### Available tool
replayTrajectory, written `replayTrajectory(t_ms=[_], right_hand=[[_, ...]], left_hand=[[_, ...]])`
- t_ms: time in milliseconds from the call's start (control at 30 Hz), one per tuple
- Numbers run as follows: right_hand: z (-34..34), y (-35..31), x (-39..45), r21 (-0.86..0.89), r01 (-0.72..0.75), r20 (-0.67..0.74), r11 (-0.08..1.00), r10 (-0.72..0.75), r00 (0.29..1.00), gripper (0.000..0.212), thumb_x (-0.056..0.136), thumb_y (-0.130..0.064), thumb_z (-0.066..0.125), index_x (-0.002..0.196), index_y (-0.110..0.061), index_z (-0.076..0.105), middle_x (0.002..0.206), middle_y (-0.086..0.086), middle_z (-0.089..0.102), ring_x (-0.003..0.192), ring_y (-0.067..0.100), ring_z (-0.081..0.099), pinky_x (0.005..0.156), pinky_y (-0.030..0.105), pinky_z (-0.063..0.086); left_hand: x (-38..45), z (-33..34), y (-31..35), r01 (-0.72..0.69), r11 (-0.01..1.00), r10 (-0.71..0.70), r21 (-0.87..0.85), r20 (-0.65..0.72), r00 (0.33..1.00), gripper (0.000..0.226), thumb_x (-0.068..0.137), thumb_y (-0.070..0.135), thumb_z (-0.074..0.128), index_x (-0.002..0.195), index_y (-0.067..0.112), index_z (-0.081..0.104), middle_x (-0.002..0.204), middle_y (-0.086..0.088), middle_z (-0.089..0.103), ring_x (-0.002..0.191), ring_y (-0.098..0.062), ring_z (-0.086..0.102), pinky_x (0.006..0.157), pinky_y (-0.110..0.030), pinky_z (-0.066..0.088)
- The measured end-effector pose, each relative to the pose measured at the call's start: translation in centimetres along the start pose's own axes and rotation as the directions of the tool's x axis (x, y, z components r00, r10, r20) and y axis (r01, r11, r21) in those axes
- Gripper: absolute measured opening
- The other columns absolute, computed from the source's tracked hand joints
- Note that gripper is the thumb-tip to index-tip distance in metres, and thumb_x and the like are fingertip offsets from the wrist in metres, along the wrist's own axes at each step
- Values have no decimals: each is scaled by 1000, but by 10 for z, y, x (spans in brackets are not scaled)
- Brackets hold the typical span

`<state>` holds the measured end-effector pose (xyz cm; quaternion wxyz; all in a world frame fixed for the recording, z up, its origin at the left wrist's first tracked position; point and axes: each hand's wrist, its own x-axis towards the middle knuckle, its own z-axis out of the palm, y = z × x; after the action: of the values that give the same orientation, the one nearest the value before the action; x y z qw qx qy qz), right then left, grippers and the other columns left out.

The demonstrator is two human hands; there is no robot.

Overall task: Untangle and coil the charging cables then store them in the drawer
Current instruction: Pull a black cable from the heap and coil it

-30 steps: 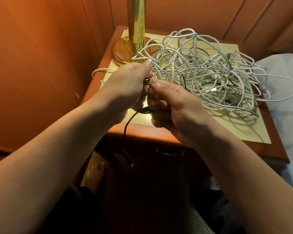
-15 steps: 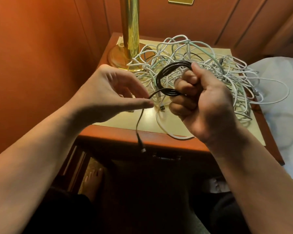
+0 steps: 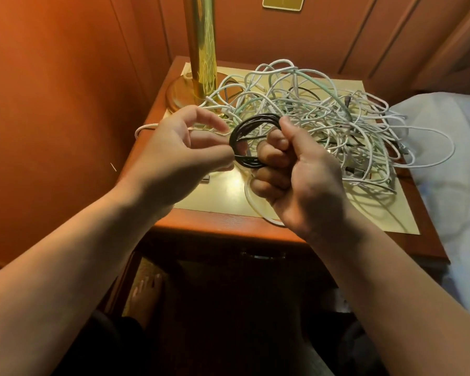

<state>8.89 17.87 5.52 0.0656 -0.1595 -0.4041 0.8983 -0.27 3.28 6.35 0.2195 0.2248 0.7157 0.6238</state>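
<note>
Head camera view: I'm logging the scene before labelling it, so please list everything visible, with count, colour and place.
black cable: one, black, wound into a coil, held above the nightstand's front edge.
white cables: a tangled heap, count unclear, white with a pale green strand, on the mat.
mat: one, pale yellow, covering the nightstand top.
nightstand: one, reddish wood, centre; a drawer handle shows dimly below its front edge.
lamp: one, brass, back left corner of the nightstand.
wall plate: one, brass, on the panelled wall.
bedding: white, far right.
foot: one, bare, on the floor at lower left.
left hand: pinches the coil's left side.
right hand: grips the coil's right side.
</note>
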Motion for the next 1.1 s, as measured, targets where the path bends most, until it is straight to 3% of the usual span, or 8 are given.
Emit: replayTrajectory(t_ms=[100,267,533,700,833,967,1033,1100], right_hand=[[0,-1,2,-46,6,-11,999,-6,1000,46,112,-37,34,68,-24,37,57,-8,27,42,7,14,49,27,10],[3,8,4,-165,57,-12,985,-60,998,44,114,-32,30,71,-23,34,59,-6,23,44,7,14,45,25,13],[5,9,8,-188,84,-62,979,-97,993,43,114,-32,30,73,-22,35,55,-9,30,40,5,20,40,19,21],[3,12,9,-234,80,-109,969,-107,988,43,115,-34,30,74,-21,37,55,-10,34,40,4,24,40,20,23],[2,12,10,-274,53,-132,960,-92,987,43,115,-35,31,75,-21,38,56,-9,35,41,5,24,41,20,23],[2,14,12,-286,16,-167,958,-66,984,42,115,-34,32,74,-21,37,53,-10,36,40,5,24,39,20,22],[1,16,13,-346,1,-176,938,-66,982,42,114,-34,33,75,-20,38,51,-11,38,38,4,26,39,20,24],[1,18,13,-401,-31,-176,916,-44,983,41,114,-33,34,76,-18,40,50,-9,39,37,5,27,38,21,24]], left_hand=[[0,2,3,190,958,-181,-213,59,982,32,85,8,74,115,6,64,98,-6,79,98,-22,76,82,-27,61],[-3,8,0,418,757,-403,-502,145,904,36,75,14,75,109,7,71,113,-10,77,107,-23,74,96,-38,58],[-6,9,0,510,759,-506,-405,127,853,38,74,29,79,111,23,76,123,-3,73,118,-25,66,100,-52,53],[-9,14,3,495,802,-511,-334,44,858,34,67,33,81,99,24,77,114,5,71,114,-21,63,91,-46,55],[-6,20,-3,358,905,-390,-229,-112,914,6,85,28,79,87,24,74,100,12,70,109,-18,62,83,-42,56],[-7,23,-11,189,981,-192,-35,-200,961,10,87,23,79,78,21,77,85,11,74,97,-4,65,91,-44,57],[-9,19,-15,38,979,3,200,-200,980,17,79,37,86,78,24,75,95,12,70,97,2,62,87,-29,57],[-11,14,-15,-65,873,163,483,-164,973,25,72,46,88,76,26,73,106,15,60,102,10,53,76,-5,45]])
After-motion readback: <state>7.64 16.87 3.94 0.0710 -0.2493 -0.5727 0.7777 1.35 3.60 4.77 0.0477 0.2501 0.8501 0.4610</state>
